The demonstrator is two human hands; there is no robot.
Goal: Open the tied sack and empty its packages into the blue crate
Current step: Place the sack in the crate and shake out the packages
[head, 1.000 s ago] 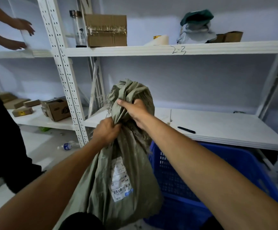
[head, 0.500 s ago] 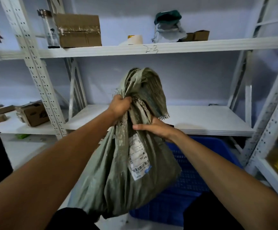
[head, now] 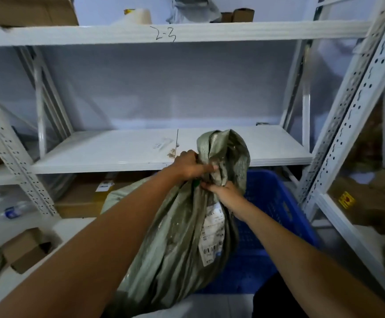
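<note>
Sack (head: pixel 182 230) hangs upright against the near wall of the blue crate (head: pixel 276 216), so its contents can drop straight in once we loosen it. Our left hand (head: pixel 188 166) clamps the bunched neck to carry the weight; our right hand (head: pixel 221 191) pinches fabric just below, apparently working at the tie, which we cannot make out clearly.

Place was parcel storeroom or small warehouse. White slotted metal shelving (head: pixel 356 115) stood along walls, upper shelf edge hand-marked "2-3" (head: pixel 165 36). Cardboard boxes (head: pixel 26 10) sat on shelves and floor. Blue plastic crate (head: pixel 278 210) and woven sack with barcode label (head: pixel 212 237) fit parcel sorting.
</note>
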